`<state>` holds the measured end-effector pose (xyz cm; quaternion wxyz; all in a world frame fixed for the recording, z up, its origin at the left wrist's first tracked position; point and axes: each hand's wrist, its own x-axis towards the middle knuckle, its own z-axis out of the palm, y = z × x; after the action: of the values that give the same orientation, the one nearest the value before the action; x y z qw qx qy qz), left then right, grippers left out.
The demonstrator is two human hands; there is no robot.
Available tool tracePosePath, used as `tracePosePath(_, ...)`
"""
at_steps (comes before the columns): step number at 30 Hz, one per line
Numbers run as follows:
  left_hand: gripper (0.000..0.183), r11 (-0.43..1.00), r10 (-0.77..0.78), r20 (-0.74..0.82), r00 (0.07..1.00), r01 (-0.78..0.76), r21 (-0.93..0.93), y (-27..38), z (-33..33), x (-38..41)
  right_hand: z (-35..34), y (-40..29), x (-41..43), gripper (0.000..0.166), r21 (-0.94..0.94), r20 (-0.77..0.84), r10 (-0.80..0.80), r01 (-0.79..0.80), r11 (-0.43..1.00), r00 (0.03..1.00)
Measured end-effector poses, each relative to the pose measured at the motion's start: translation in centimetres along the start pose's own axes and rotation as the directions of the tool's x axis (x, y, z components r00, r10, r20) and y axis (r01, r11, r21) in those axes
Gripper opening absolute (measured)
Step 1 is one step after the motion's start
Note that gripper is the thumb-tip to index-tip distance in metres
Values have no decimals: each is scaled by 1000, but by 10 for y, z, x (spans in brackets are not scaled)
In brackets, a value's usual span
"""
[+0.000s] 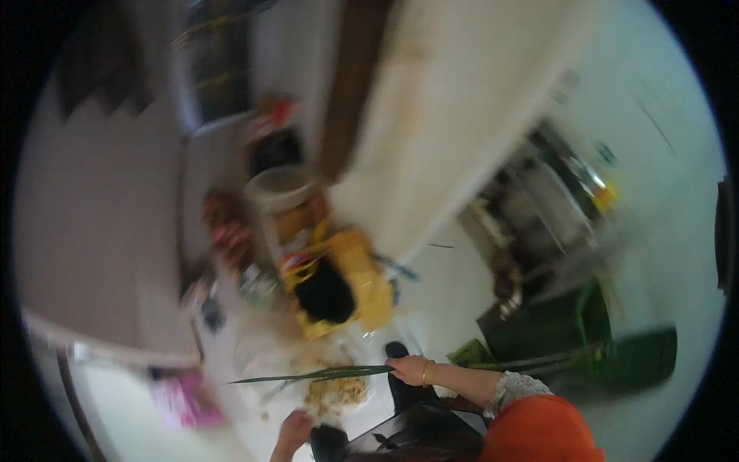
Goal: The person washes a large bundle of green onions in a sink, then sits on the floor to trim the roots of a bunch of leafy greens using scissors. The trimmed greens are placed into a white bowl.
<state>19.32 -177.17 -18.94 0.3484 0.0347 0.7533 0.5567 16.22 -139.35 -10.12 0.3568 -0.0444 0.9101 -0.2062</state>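
Note:
Several long, narrow green leaves (335, 373) are pinched at one end in my right hand (407, 369), which wears a gold-coloured bangle (427, 372). Their tips point left, over a pile of tan scraps (338, 395) on the pale floor. Lower down, my left hand (297, 427) is blurred beside my dark shoe (329, 442), with its fingers curled. Whether it holds anything I cannot tell. My other dark shoe (398, 349) is just beyond my right hand. Dark material (427, 430) covers my lap.
Ahead lies a yellow bag (361, 277) with a dark opening, near a pale bucket (280, 187). Large green leaves (548, 332) are at my right, by a cluttered dark container (537, 202). A pink package (187, 401) sits at left. The view is blurred.

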Motion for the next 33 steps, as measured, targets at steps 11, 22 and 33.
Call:
tracePosePath(11,26,671,49,137,989,-135,730,203,169,232,-23,339,-224,44,693,-309,736,-388,608,602)
tracePosePath(22,22,818,130,268,955,-255,516,413,355,370,-499,597,-444,64,309,-844,535,-853,420,-42)
tracePosePath(33,18,438,103,187,977,-213,873,158,231,93,-338,523,-207,48,-230,-686,32,-258,938,727)
